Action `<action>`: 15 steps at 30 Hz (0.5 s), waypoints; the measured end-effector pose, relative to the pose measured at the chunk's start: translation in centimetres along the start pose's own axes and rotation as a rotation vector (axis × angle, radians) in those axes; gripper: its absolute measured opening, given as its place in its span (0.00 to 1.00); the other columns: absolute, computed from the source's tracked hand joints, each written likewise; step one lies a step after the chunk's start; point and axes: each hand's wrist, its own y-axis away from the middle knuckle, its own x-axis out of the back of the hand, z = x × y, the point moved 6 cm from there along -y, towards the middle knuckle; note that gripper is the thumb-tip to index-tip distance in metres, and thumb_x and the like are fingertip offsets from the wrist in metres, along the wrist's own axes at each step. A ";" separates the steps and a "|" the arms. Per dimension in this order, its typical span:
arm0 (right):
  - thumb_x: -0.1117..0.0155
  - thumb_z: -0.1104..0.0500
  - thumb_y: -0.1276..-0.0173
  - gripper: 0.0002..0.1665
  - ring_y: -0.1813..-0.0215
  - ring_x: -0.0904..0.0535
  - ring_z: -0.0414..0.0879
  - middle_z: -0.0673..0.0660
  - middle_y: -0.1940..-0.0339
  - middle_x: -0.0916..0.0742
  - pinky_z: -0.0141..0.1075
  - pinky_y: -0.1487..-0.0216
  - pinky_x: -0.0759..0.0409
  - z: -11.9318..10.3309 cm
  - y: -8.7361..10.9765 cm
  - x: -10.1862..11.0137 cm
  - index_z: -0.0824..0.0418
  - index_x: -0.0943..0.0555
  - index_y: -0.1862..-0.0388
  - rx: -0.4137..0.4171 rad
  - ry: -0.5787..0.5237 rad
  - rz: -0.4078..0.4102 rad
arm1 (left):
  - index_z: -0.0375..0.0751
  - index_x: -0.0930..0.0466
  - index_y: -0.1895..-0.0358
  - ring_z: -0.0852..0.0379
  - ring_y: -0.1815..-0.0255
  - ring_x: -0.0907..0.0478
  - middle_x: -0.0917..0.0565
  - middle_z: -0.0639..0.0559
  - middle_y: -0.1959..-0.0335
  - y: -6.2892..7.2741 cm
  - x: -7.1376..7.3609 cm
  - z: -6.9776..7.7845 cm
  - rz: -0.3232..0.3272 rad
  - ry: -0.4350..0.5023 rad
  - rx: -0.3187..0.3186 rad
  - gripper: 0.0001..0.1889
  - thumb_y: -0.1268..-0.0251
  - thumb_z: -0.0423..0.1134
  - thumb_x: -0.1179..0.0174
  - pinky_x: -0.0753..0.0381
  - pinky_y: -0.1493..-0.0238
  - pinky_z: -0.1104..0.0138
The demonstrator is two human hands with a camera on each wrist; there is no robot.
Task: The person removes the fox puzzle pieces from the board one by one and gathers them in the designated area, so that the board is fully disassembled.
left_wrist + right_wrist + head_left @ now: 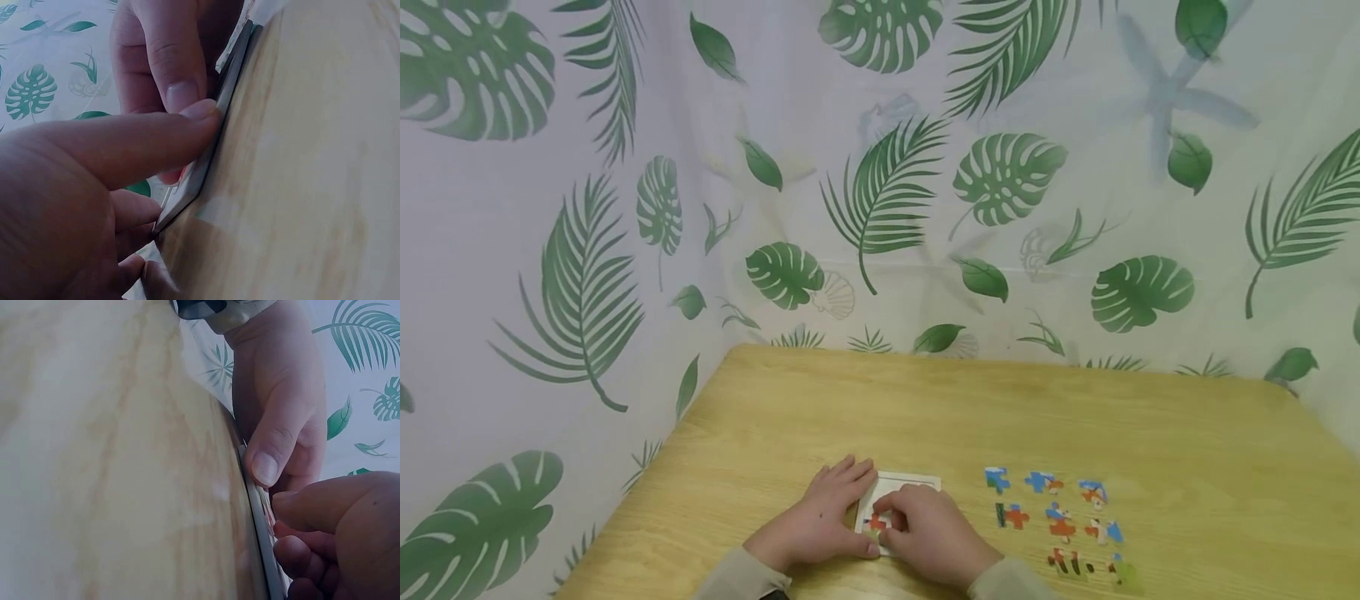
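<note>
A shallow white puzzle tray [912, 478] lies on the table under both hands, with a red and green jigsaw piece [874, 524] in its lower left part. Along the tray's left side my left hand [823, 517] lies with its fingers extended, its thumb pressing on the near edge. My right hand [928, 529] reaches over the tray with curled fingers; thumb and index finger pinch at the jigsaw piece. In the right wrist view, the right thumb and fingers [294, 509] are close above the tray's surface. The right hand covers much of the tray.
To the right, several loose jigsaw pieces, among them a blue one [997, 479] and a red one [1062, 527], lie spread in rough rows on the wooden table [820, 400]. A leaf-patterned curtain [895, 317] hangs behind and to the left of it.
</note>
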 end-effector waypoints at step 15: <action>0.30 0.57 0.37 0.13 0.72 0.30 0.34 0.39 0.77 0.24 0.32 0.66 0.30 0.1 0.1 -0.3 0.54 0.12 0.53 -0.002 0.021 0.014 | 0.35 0.43 0.21 0.41 0.18 0.60 0.46 0.45 0.18 0.0 -0.4 -0.3 0.002 0.019 -0.003 0.53 0.44 0.59 0.29 0.66 0.24 0.41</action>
